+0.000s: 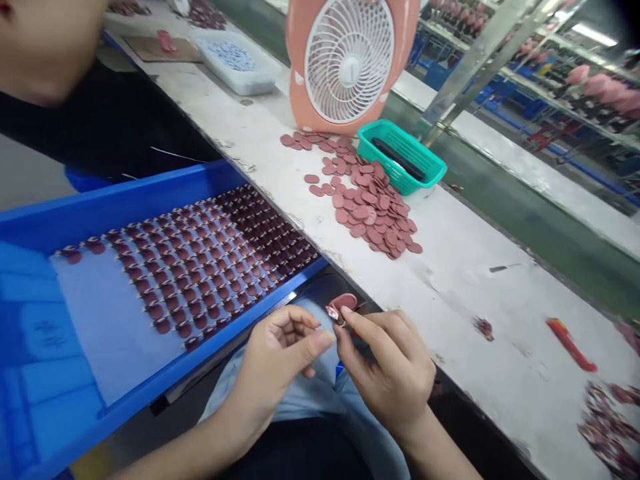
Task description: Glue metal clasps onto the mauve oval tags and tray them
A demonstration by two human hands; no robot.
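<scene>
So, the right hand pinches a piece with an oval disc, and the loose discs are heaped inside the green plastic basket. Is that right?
Not quite: the head view shows the loose discs heaped on the white tabletop beside the green plastic basket, not inside it. The right hand does pinch a piece with an oval disc.

Long pale bench (465, 287), racks (565, 108) beyond
I see a metal post (480, 53) near one o'clock, a lit tube (594, 35) at two.

An orange fan (351, 70) stands beside a green basket (387, 167).
</scene>
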